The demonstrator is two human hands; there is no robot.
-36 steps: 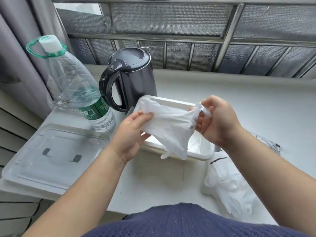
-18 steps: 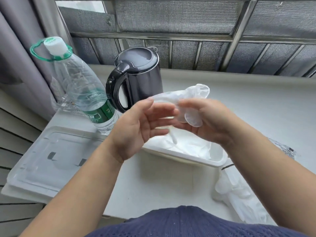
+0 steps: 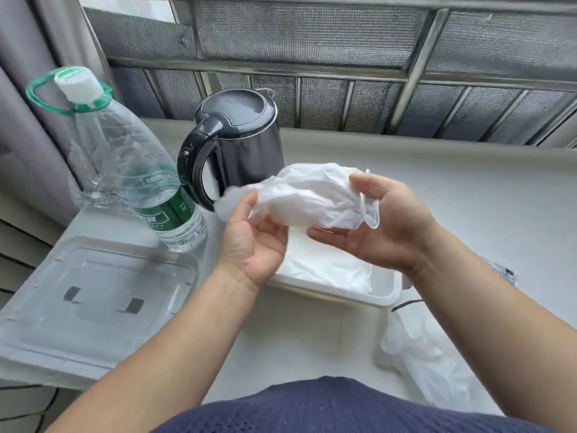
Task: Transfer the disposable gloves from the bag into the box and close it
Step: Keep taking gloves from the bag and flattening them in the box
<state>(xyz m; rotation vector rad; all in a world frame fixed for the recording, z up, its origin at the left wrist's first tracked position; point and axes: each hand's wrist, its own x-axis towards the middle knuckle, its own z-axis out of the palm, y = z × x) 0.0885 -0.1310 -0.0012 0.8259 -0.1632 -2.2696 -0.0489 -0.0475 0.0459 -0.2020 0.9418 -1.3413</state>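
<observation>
Translucent white plastic, one disposable glove [image 3: 312,198], is bunched into a long crumpled bundle between both hands and held in the air above the far half of the box [image 3: 385,296]. Half a second ago it was a much smaller wad squeezed between the palms, with one rounded end poking up; now it stretches sideways from hand to hand.

The left hand [image 3: 249,242] has turned palm up and pinches the bundle's left end between thumb and fingers, where earlier its flat fingers lay against the other hand. The right hand [image 3: 384,226] cups the right end, fingers curled underneath and thumb pressed on top, and a thin loop of the cuff hangs over its edge. The hands have drawn apart and are no longer touching.

The box is open on the pale table [image 3: 468,198], just beneath the hands, with a layer of white gloves [image 3: 327,270] lying inside it. Its clear lid [image 3: 93,292] rests apart at the near left, unchanged. The bag [image 3: 431,367], slack and see-through with more gloves in it, lies at the near right beside the box, partly hidden by the right forearm.

At the far left the water bottle [image 3: 140,170] and the dark kettle [image 3: 240,145] are upright side by side as before.
</observation>
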